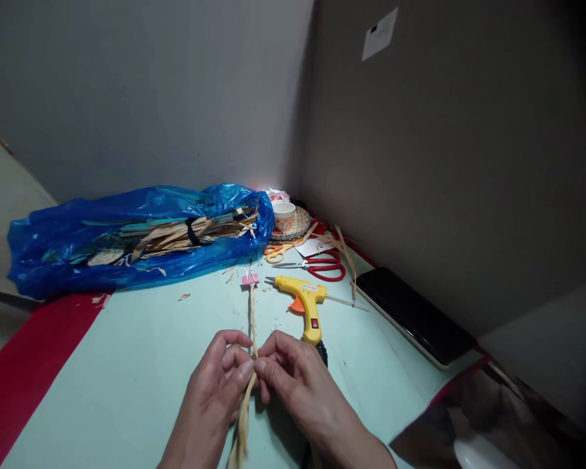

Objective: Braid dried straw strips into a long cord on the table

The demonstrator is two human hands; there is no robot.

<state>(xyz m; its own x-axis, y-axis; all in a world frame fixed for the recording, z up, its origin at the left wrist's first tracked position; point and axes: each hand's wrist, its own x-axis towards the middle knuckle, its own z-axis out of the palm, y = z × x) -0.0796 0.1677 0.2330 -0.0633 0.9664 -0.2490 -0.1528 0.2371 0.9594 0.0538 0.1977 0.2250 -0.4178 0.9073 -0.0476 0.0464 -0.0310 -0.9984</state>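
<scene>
A narrow braid of pale dried plant strips (252, 316) runs toward me from a pink binder clip (250, 279) that grips its far end. My left hand (219, 378) pinches the braid between thumb and fingers from the left. From the right, my right hand (290, 371) pinches it at the same spot, fingertips nearly touching the left ones. Loose strips (243, 423) hang below my hands toward the table's near edge. Just right of the braid lies a yellow glue gun (303, 293) with an orange trigger. The exact crossing of the strips is hidden by my fingertips.
A blue plastic bag (78, 228) with a bundle of dried strips (176, 236) lies along the back left. Red-handled scissors (325, 266), yellow scissors (279, 252) and a paper cup (284, 217) on a woven tray (300, 225) stand behind. A black tablet-like slab (415, 312) leans near the right wall.
</scene>
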